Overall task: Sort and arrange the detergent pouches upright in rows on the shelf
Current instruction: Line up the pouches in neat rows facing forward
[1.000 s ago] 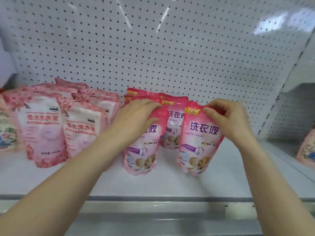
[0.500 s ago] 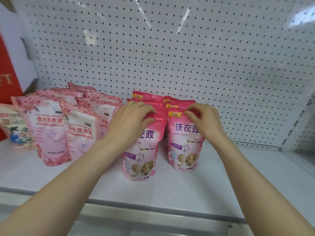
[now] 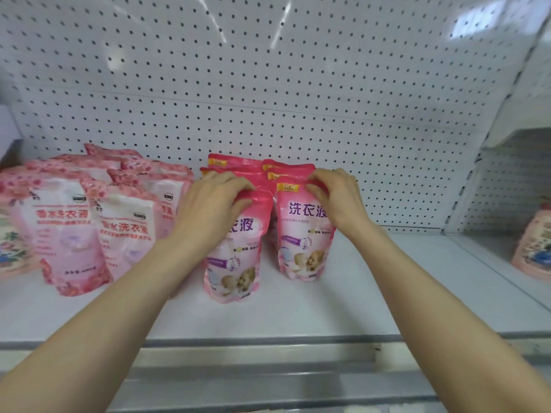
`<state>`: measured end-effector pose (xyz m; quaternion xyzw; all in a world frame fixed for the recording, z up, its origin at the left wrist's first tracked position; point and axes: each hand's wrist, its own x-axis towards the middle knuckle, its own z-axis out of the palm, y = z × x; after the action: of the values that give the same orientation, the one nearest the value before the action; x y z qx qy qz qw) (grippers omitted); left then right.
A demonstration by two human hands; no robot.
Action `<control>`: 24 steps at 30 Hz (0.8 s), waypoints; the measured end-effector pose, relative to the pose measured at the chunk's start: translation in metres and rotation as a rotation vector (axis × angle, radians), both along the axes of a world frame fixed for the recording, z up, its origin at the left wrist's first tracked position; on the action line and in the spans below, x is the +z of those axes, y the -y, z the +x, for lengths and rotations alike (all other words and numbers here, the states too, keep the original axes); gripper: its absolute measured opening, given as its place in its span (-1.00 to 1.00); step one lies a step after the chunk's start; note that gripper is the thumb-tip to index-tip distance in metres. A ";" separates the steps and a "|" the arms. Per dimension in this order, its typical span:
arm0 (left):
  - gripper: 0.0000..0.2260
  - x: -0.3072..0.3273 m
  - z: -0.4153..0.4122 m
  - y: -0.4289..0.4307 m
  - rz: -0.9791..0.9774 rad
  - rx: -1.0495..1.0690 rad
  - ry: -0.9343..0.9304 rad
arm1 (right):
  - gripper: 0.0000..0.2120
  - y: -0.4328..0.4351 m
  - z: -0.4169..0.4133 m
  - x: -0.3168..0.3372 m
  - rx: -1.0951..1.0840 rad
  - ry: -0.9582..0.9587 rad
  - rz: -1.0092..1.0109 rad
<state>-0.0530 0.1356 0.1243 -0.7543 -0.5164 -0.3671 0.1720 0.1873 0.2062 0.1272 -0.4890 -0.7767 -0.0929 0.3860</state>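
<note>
Two rows of pink baby-print detergent pouches stand upright mid-shelf. My left hand (image 3: 213,204) grips the top of the front left pouch (image 3: 234,257). My right hand (image 3: 337,198) pinches the top edge of the front right pouch (image 3: 304,242). More pouches of the same kind (image 3: 235,162) stand behind them, mostly hidden. To the left, several floral pink pouches (image 3: 74,234) stand in rows on the white shelf (image 3: 328,308).
A white pegboard (image 3: 283,84) backs the shelf. At the far left edge sits a different floral pouch (image 3: 12,248), and another pouch (image 3: 533,248) stands in the bay at the far right. The shelf has a grey front rail (image 3: 268,342).
My right hand has brought its pouch left and back, from apart at the right to upright beside the left pouch. My left hand has kept its grip in place.
</note>
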 end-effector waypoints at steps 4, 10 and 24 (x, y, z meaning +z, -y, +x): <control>-0.77 0.000 -0.003 0.002 -0.008 -0.016 -0.007 | -0.86 0.004 0.001 -0.009 -0.037 0.052 -0.024; -0.70 -0.002 -0.004 0.005 -0.043 -0.054 0.005 | -0.77 0.016 0.006 -0.008 -0.150 0.157 0.007; -0.73 -0.062 0.083 0.049 -0.064 -0.469 0.091 | -0.71 0.152 0.072 -0.092 -0.293 0.057 0.002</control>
<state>0.0300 0.0863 0.0624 -0.8413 -0.3458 -0.4140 0.0345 0.2595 0.0541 0.0354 -0.5938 -0.7077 -0.1630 0.3465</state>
